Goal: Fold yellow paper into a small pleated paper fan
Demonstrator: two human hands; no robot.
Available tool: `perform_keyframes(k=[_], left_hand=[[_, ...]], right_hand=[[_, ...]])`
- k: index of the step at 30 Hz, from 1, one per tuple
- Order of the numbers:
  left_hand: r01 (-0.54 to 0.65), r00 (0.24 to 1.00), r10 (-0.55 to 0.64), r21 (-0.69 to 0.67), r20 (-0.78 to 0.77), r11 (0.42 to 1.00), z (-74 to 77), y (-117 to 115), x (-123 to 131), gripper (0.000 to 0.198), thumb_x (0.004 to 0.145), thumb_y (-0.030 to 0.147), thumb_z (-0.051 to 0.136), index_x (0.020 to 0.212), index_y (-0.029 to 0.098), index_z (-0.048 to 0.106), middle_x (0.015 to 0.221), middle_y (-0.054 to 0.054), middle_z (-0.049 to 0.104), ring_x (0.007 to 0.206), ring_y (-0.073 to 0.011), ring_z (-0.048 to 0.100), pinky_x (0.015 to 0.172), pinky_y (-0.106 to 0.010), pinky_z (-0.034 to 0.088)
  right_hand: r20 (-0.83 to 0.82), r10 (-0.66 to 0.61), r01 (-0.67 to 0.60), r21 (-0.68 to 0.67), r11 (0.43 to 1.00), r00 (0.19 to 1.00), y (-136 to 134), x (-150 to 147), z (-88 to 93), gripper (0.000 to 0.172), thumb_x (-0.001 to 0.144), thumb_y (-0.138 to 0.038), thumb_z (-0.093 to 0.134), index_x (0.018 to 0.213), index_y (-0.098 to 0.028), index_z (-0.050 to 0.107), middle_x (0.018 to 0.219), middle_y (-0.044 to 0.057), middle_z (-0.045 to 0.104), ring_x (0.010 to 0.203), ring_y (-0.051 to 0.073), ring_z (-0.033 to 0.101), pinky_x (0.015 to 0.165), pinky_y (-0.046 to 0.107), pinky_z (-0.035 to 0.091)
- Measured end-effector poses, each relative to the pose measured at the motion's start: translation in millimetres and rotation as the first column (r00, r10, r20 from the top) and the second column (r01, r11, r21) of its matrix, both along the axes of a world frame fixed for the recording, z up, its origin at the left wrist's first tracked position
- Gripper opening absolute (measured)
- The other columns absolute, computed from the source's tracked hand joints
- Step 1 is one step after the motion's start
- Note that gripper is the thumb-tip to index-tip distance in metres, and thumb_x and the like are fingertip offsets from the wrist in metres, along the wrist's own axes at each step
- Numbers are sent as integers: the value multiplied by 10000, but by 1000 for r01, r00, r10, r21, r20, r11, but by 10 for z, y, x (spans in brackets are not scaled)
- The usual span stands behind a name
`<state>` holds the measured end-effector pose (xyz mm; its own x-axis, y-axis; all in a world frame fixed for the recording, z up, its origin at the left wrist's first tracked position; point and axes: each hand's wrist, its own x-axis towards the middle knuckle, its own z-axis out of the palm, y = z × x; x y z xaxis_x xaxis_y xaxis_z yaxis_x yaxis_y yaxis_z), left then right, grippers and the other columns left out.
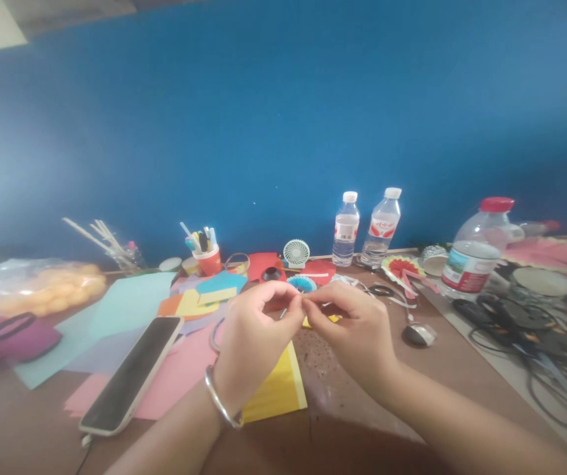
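My left hand and my right hand meet above the brown table, fingertips pinched together on something small that I cannot make out. A silver bangle circles my left wrist. Under the hands lie a yellow paper sheet and pink paper. A small yellow scrap shows just behind my right fingers. A blue pleated paper rosette lies just beyond the fingertips.
A phone lies on the papers at left. Behind are an orange cup of pens, a small white fan, two water bottles, a bigger bottle, a red-yellow paper fan, cables and a bag of orange things.
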<state>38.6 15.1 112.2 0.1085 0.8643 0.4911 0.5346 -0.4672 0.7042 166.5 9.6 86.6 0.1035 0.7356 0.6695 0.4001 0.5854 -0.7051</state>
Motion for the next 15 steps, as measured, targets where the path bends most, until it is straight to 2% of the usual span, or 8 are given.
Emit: perform_keyframes(k=[6, 15], left_hand=[[22, 998, -20, -40, 68, 999, -29, -12, 9, 73, 716, 187, 534, 693, 206, 601, 600, 45, 626, 518, -86, 560, 527, -178, 478], [37, 991, -32, -38, 126, 999, -53, 1, 7, 58, 710, 174, 546, 685, 192, 596, 604, 39, 615, 520, -75, 550, 478, -140, 458]], right_hand=[[87, -58, 44, 155, 987, 995, 1, 0, 14, 115, 709, -105, 558, 644, -169, 628, 579, -6, 597, 543, 96, 513, 518, 210, 433], [20, -24, 23, 64, 998, 1000, -18, -6, 22, 99, 696, -118, 569, 646, -188, 619, 599, -25, 600, 549, 85, 531, 517, 187, 452]])
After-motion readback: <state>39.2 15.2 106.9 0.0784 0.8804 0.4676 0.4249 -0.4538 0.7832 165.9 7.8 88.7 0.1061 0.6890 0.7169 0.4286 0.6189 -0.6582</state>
